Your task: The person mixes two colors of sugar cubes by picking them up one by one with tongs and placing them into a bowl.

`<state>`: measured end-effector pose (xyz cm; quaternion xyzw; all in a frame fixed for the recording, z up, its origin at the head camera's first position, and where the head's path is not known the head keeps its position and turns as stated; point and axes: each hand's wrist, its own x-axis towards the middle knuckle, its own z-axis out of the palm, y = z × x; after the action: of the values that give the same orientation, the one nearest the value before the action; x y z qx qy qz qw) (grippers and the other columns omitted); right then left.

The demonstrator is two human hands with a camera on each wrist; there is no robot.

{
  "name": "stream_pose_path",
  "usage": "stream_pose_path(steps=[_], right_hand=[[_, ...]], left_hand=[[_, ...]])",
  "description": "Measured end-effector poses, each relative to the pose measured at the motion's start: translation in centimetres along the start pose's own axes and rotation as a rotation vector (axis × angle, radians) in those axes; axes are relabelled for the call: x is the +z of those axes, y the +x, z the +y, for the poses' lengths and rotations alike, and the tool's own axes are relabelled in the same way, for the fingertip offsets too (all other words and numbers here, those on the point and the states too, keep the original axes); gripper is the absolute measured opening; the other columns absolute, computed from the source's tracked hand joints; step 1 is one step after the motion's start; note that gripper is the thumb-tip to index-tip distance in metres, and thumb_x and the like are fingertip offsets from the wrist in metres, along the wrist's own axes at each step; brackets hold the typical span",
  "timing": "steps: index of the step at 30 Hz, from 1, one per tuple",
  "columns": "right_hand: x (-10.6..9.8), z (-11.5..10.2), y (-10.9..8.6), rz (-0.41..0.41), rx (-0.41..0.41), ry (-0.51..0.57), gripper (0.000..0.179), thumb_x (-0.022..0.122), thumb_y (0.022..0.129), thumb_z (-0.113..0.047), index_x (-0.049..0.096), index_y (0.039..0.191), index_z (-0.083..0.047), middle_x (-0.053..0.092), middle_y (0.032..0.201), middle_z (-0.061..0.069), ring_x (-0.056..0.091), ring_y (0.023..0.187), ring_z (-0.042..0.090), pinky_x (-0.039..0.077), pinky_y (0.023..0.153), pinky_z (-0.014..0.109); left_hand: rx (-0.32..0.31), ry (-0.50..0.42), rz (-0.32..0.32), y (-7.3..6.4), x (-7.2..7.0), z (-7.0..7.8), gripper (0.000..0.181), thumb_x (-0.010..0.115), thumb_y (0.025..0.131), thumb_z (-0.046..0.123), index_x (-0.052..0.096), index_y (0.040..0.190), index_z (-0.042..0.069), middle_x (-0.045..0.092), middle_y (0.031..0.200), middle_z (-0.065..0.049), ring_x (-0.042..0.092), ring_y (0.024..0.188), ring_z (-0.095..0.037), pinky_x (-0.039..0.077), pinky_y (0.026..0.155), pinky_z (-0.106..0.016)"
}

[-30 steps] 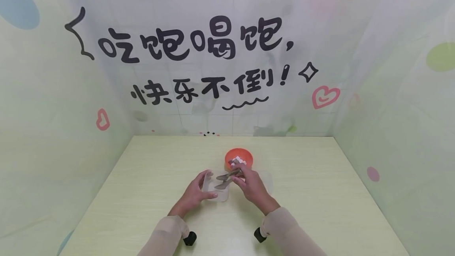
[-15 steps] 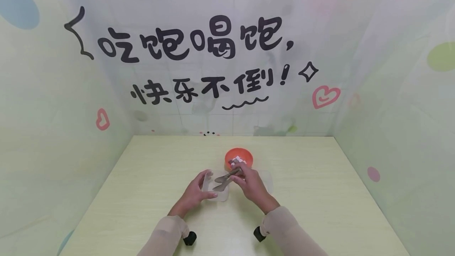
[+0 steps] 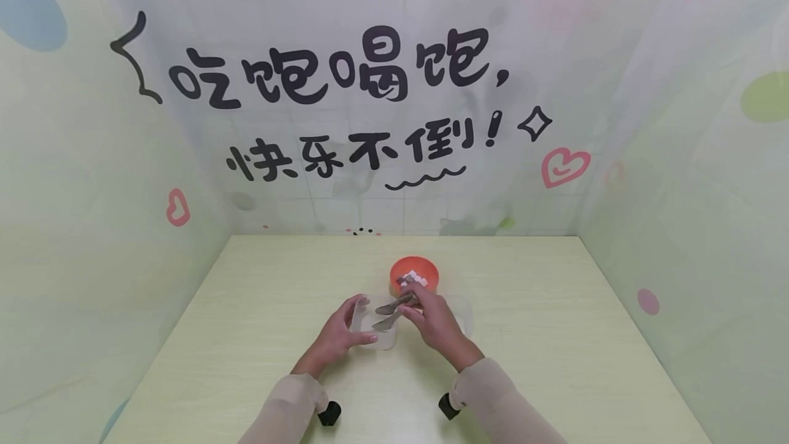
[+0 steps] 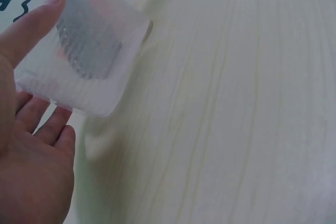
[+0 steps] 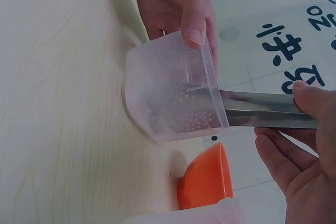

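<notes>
In the head view my left hand holds a translucent plastic container, thumb on the near side and fingers on the far side. Metal tongs with perforated ends are pinched in my right hand. Their ends reach inside the container, as the right wrist view shows through its wall; the two arms of the tongs lie a little apart. Through the container in the left wrist view, one perforated end is visible. I cannot tell whether the tongs hold anything.
Just behind my right hand sits an orange bowl with several small white cubes and some darker pieces. A second translucent container is partly hidden by the right hand. Printed walls enclose the pale wooden table at the back and sides.
The ends of the tongs shifted slightly left inside the container, then slightly back right. My left hand and its container have stayed in place, as has the orange bowl.
</notes>
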<state>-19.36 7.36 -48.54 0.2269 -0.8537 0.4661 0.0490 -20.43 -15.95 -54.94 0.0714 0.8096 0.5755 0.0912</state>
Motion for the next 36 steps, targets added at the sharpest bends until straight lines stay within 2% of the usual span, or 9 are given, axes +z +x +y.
stream_pose_path(steps=[19,23,29,36], right_hand=[[-0.2,-0.3,-0.4,0.058,0.043,0.016,0.02,0.068,0.091,-0.01,0.059,0.109,-0.009,0.067,0.117,0.01,0.07,0.091,0.023,0.058,0.075,0.032],[-0.4,-0.1,-0.4,0.101,0.008,0.034,0.019,0.068,0.09,-0.008,0.059,0.107,-0.008,0.069,0.112,0.009,0.07,0.091,0.023,0.058,0.076,0.032],[-0.9,0.1,-0.4,0.162,-0.011,0.089,0.015,0.068,0.09,-0.007,0.059,0.102,-0.009,0.071,0.097,0.009,0.07,0.089,0.023,0.058,0.074,0.029],[-1.3,0.2,-0.2,0.21,-0.019,0.149,0.014,0.069,0.089,-0.004,0.06,0.1,-0.008,0.071,0.094,0.01,0.07,0.084,0.023,0.058,0.069,0.026]], left_hand=[[0.006,-0.004,-0.002,0.1,0.0,-0.2,0.092,0.088,0.071,0.021,0.037,0.147,0.013,0.039,0.15,-0.016,0.029,0.14,-0.039,0.025,0.112,-0.054],[0.015,-0.005,-0.001,0.1,0.0,-0.2,0.091,0.087,0.071,0.02,0.038,0.147,0.012,0.04,0.149,-0.016,0.03,0.139,-0.039,0.025,0.112,-0.054],[0.009,-0.008,-0.005,0.1,0.1,-0.1,0.09,0.087,0.072,0.02,0.038,0.147,0.012,0.04,0.15,-0.016,0.029,0.14,-0.039,0.024,0.112,-0.055],[0.005,-0.022,0.001,0.2,0.1,-0.2,0.089,0.087,0.072,0.016,0.038,0.147,0.011,0.041,0.149,-0.016,0.029,0.14,-0.038,0.023,0.113,-0.052]])
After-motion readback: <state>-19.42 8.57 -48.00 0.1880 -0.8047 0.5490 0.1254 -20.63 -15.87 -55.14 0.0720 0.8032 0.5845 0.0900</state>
